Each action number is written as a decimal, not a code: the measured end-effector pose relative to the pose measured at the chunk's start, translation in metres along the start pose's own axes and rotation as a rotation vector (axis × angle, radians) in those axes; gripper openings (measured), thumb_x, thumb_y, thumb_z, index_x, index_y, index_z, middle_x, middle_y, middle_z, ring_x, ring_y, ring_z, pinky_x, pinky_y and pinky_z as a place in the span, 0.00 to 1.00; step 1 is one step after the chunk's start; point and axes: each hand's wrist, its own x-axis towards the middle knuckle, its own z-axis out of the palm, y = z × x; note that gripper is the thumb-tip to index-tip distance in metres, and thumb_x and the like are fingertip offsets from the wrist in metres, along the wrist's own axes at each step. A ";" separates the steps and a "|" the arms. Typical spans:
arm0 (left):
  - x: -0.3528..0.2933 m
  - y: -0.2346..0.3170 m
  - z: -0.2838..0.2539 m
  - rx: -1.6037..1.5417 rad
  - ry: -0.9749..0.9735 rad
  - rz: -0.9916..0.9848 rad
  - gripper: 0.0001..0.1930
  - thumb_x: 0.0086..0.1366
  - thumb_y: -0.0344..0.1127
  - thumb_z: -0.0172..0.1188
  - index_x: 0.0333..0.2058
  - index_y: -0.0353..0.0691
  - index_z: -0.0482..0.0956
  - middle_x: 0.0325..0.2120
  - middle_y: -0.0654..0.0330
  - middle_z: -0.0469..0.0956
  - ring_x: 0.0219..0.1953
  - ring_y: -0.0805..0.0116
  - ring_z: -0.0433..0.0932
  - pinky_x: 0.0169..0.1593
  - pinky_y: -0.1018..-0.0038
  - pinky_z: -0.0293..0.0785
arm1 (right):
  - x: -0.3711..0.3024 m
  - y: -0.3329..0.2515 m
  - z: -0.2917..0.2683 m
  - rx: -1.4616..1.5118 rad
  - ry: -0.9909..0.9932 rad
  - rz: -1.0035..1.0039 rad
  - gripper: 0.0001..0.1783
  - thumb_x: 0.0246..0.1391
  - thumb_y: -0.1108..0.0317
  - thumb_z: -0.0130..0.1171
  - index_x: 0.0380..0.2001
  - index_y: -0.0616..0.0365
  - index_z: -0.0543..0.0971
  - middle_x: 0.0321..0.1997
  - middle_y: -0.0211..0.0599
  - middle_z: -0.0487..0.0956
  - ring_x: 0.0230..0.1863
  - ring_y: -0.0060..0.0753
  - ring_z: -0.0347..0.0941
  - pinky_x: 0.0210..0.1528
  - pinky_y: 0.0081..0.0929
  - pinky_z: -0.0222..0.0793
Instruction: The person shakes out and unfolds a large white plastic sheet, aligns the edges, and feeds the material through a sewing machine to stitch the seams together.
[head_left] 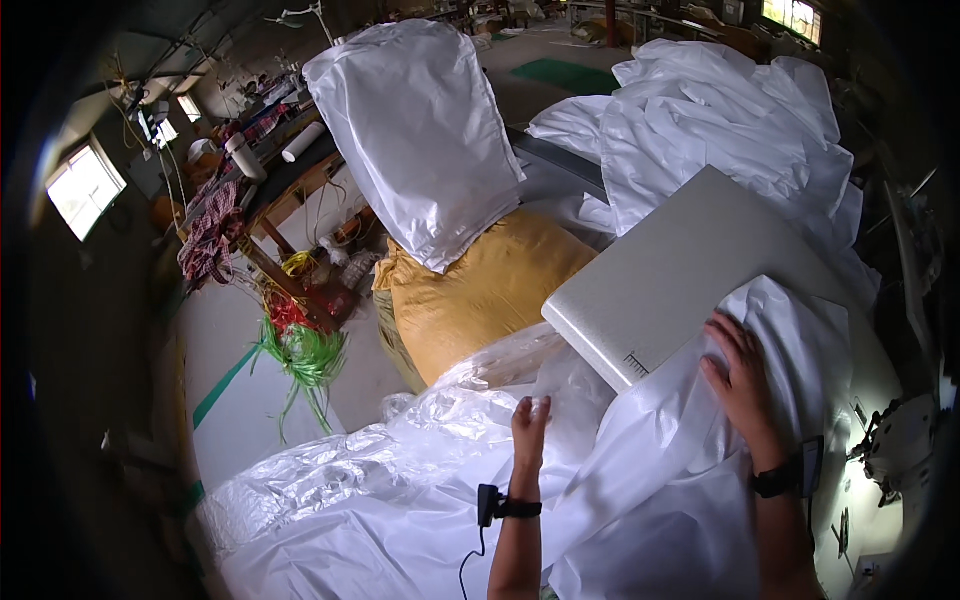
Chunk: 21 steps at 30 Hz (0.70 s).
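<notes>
My right hand (738, 375) lies on a white sheet of smooth woven-plastic-like material (650, 440), its fingers a little apart, beside a grey tabletop panel (690, 250). To its left, my left hand (530, 430) is raised over the same white material, seen edge-on. Its fingertips point up with a small gap between them, and nothing shows in them. Crinkled clear plastic film (440, 425) lies just beyond and left of that hand. Both wrists wear black straps with small devices.
A full yellow sack (480, 290) stands ahead, topped by a white bag (415, 130). White sheeting (730, 130) is heaped at far right. A sewing machine (895, 450) sits at the right edge. Green plastic strands (305, 355) hang at left, near a cluttered bench (290, 185).
</notes>
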 end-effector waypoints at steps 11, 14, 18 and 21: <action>-0.130 0.076 -0.031 -0.713 -0.114 -0.139 0.08 0.71 0.28 0.57 0.48 0.40 0.74 0.50 0.53 0.80 0.50 0.62 0.82 0.53 0.68 0.80 | -0.026 -0.129 -0.046 0.463 -0.370 -0.150 0.29 0.57 0.57 0.64 0.57 0.63 0.72 0.59 0.50 0.75 0.59 0.54 0.72 0.61 0.40 0.69; -0.149 0.086 -0.032 -0.843 -0.218 -0.117 0.08 0.70 0.28 0.58 0.47 0.41 0.74 0.50 0.54 0.80 0.49 0.64 0.81 0.51 0.69 0.80 | -0.041 -0.178 0.010 0.346 -0.123 -0.367 0.25 0.55 0.57 0.66 0.50 0.61 0.76 0.49 0.49 0.80 0.50 0.52 0.78 0.51 0.40 0.74; -0.162 0.094 -0.047 -0.542 -0.126 0.069 0.08 0.68 0.25 0.62 0.44 0.42 0.75 0.43 0.59 0.80 0.40 0.72 0.80 0.42 0.76 0.78 | -0.046 -0.180 0.062 0.343 -0.402 -0.181 0.15 0.53 0.61 0.66 0.40 0.59 0.81 0.37 0.46 0.83 0.41 0.50 0.80 0.43 0.41 0.75; -0.166 0.100 -0.080 -0.554 -0.078 -0.020 0.07 0.67 0.23 0.62 0.40 0.42 0.77 0.39 0.61 0.81 0.36 0.75 0.79 0.36 0.80 0.77 | -0.048 -0.170 0.069 0.489 -0.316 -0.100 0.10 0.52 0.65 0.65 0.35 0.60 0.81 0.34 0.46 0.83 0.39 0.51 0.80 0.42 0.42 0.75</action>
